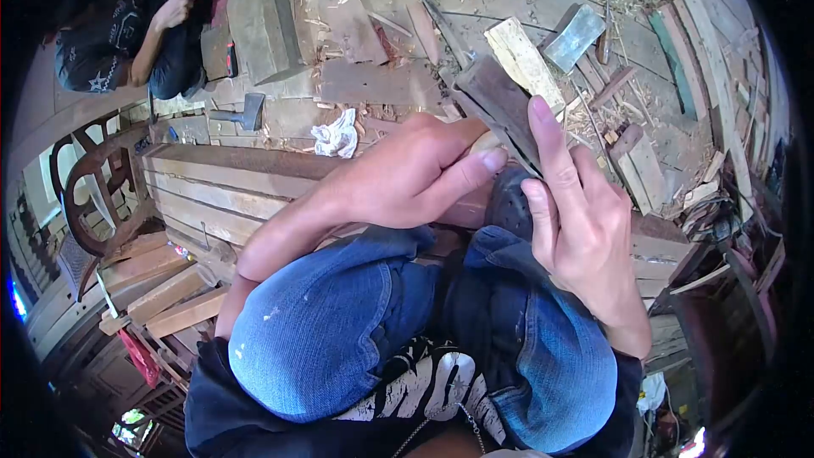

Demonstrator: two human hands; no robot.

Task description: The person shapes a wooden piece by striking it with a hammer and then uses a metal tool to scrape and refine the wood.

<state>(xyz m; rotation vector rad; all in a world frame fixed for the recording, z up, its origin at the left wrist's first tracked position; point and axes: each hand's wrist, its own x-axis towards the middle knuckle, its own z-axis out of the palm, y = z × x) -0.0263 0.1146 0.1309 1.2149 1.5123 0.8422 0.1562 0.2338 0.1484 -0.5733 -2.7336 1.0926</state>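
Observation:
My left hand (pixel 424 174) is closed in front of my knees, thumb pressed against the curled fingers. It grips the near side of a dark, worn block (pixel 496 93), slender and tilted, with a thin slot along its side. Close to the block's right end is my right hand (pixel 585 225), with index finger and thumb stretched apart and the tip of the index finger beside the block's edge. Behind the block lies a pale, rough-cut piece of wood (pixel 521 55).
A hatchet head (pixel 252 110) and a crumpled white cloth (pixel 336 134) lie beyond a long timber beam (pixel 237 161). Farther right rests a wide metal blade (pixel 575 38) among offcuts and shavings. Another person's hand (pixel 175 10) holds a stick at upper left. Carved chair parts (pixel 93 178) stand at left.

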